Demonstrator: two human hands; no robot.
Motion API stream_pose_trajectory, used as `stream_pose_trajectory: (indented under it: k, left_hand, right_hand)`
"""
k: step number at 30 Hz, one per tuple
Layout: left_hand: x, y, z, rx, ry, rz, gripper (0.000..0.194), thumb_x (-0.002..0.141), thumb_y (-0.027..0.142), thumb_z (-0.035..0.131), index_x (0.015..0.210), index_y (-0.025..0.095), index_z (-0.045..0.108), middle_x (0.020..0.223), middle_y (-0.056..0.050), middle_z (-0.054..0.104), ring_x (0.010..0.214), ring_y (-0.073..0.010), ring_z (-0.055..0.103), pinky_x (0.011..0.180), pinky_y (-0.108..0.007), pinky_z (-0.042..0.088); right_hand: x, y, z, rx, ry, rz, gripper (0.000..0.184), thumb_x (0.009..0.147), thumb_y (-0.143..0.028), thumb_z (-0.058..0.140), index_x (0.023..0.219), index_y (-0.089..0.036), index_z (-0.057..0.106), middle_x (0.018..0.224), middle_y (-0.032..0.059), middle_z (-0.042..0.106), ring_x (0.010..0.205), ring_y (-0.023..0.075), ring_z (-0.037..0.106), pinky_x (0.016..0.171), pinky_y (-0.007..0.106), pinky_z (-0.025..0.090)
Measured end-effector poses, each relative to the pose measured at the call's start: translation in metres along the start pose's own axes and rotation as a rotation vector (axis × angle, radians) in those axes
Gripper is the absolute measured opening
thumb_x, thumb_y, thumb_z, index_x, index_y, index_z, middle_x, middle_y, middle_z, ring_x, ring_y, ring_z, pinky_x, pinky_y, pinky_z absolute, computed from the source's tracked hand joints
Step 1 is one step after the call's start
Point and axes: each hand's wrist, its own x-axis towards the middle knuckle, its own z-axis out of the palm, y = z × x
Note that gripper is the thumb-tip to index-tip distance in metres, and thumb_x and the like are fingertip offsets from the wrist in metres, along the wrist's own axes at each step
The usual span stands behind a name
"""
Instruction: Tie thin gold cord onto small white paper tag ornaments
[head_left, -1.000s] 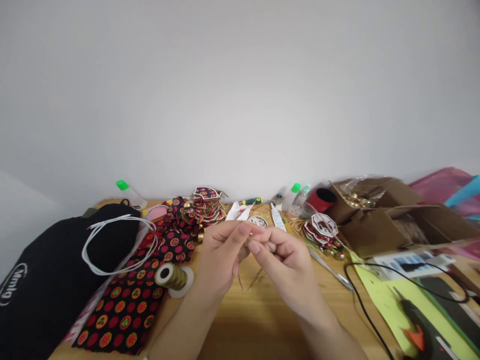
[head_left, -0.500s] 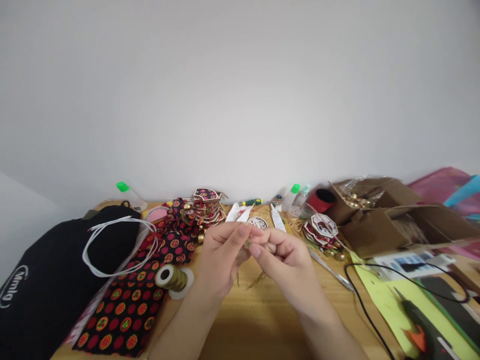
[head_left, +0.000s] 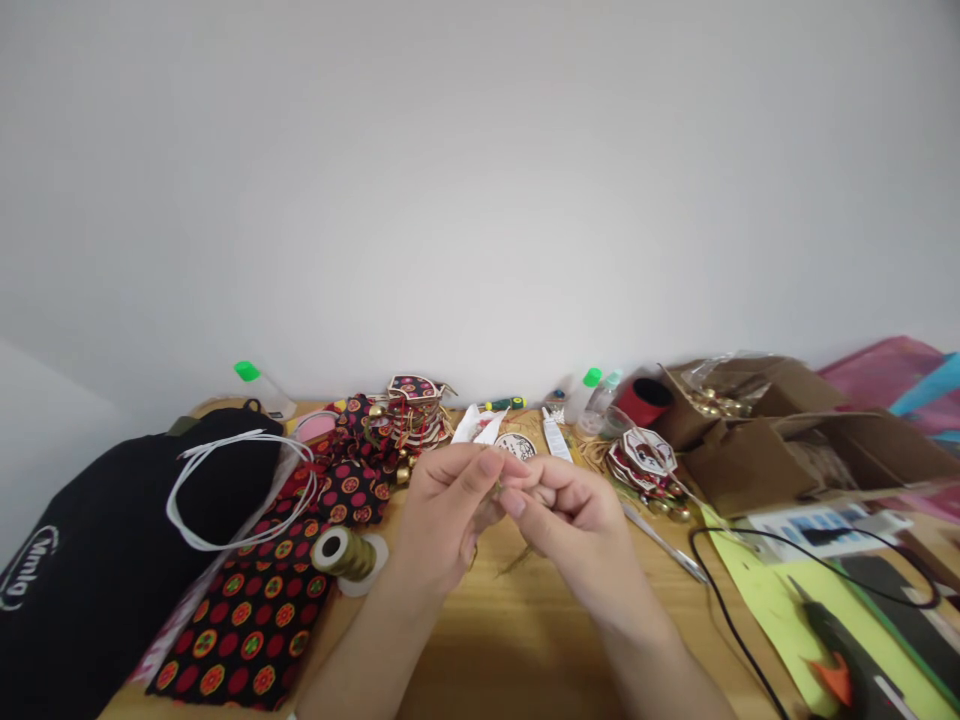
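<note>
Above the middle of the wooden table, my left hand and my right hand meet at the fingertips. Both are closed in a pinch on a thin olive cord, whose loose ends hang below the fingers. Most of what lies between the fingers is hidden by them. Left of my left wrist stands a spool of olive thread. Just behind my hands lie a round white tag with a dark print and a white tube.
Patterned cloth, a black bag and a coil of white cord lie left. At right are tweezers, stacked ornaments with bells, cardboard boxes, a black cable and a black tool with an orange trigger.
Both hands stay pinched together in nearly the same place. The fingers and the hanging cord ends have shifted only slightly.
</note>
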Motion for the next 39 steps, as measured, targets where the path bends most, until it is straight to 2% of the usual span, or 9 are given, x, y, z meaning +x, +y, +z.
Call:
stream_pose_trajectory:
  k: [4,19,23,26,29,31,33,36,39]
  left_hand:
    - [-0.001,0.000,0.000,-0.024,-0.001,-0.007,0.026,0.058,0.040,0.087,0.059,0.016,0.076,0.049,0.000,0.063,0.043,-0.0049,0.054,0.042,-0.012,0.042]
    - [0.000,-0.003,-0.002,-0.025,-0.020,-0.002,0.025,0.060,0.041,0.086,0.060,0.018,0.078,0.050,0.000,0.063,0.041,-0.0027,0.051,0.041,-0.010,0.039]
    - [-0.001,-0.006,-0.006,0.051,-0.067,0.071,0.027,0.067,0.045,0.081,0.064,0.018,0.078,0.041,0.004,0.051,0.033,-0.0009,0.037,0.035,-0.011,0.029]
    - [-0.001,-0.007,-0.013,0.232,-0.111,0.150,0.035,0.082,0.049,0.066,0.084,0.017,0.079,0.035,0.007,0.040,0.029,-0.0013,0.027,0.033,-0.014,0.021]
    - [-0.003,-0.006,-0.018,0.392,-0.166,0.209,0.042,0.091,0.050,0.052,0.100,0.017,0.077,0.040,0.003,0.052,0.038,-0.0065,0.045,0.045,-0.018,0.039]
    - [-0.003,-0.004,-0.019,0.441,-0.184,0.263,0.042,0.093,0.048,0.049,0.099,0.018,0.077,0.053,-0.001,0.064,0.056,-0.0118,0.060,0.065,-0.023,0.049]
    - [-0.004,-0.002,-0.017,0.495,-0.165,0.313,0.036,0.093,0.043,0.053,0.091,0.019,0.079,0.066,-0.004,0.072,0.070,-0.0148,0.066,0.077,-0.025,0.050]
    - [-0.006,0.002,-0.013,0.612,-0.098,0.359,0.018,0.087,0.031,0.064,0.082,0.020,0.078,0.076,-0.002,0.074,0.074,-0.0141,0.066,0.071,-0.022,0.050]
    - [-0.006,0.004,-0.009,0.699,-0.069,0.386,0.010,0.083,0.021,0.068,0.079,0.020,0.077,0.074,0.001,0.073,0.067,-0.0113,0.063,0.064,-0.019,0.048]
  right_hand:
    - [-0.001,0.001,0.000,0.004,-0.008,-0.006,0.024,0.080,-0.037,0.069,0.073,-0.017,0.058,0.047,-0.0107,0.032,0.041,0.0049,0.020,0.038,0.018,0.017]
    - [-0.002,0.000,0.000,-0.064,0.019,-0.079,0.014,0.080,-0.022,0.062,0.069,-0.016,0.056,0.049,-0.0098,0.034,0.043,0.0052,0.022,0.039,0.018,0.017]
    - [-0.003,0.000,0.000,-0.087,0.042,-0.105,0.011,0.080,-0.020,0.062,0.070,-0.016,0.058,0.049,-0.0091,0.035,0.043,0.0056,0.024,0.039,0.018,0.019]
    - [-0.004,0.000,-0.001,-0.091,0.070,-0.132,0.009,0.080,-0.019,0.062,0.071,-0.017,0.059,0.048,-0.0099,0.033,0.042,0.0056,0.023,0.038,0.018,0.020]
    - [-0.004,0.000,-0.002,-0.109,0.077,-0.166,0.010,0.082,-0.019,0.060,0.073,-0.017,0.061,0.048,-0.0072,0.043,0.041,0.0064,0.029,0.038,0.018,0.025]
    - [-0.004,-0.001,-0.003,-0.133,0.111,-0.195,0.010,0.083,-0.019,0.060,0.073,-0.017,0.062,0.050,-0.0037,0.052,0.043,0.0075,0.035,0.040,0.019,0.029]
    - [-0.003,-0.002,-0.003,-0.173,0.169,-0.221,0.010,0.082,-0.019,0.062,0.072,-0.017,0.063,0.052,-0.0030,0.053,0.044,0.0073,0.035,0.040,0.019,0.029]
    - [-0.003,-0.003,-0.003,-0.239,0.233,-0.249,0.008,0.080,-0.019,0.063,0.072,-0.016,0.065,0.053,-0.0028,0.054,0.044,0.0064,0.032,0.038,0.018,0.026]
    - [-0.003,-0.002,-0.004,-0.294,0.247,-0.269,0.007,0.080,-0.019,0.063,0.074,-0.016,0.066,0.058,-0.0009,0.060,0.044,0.0065,0.035,0.038,0.017,0.028]
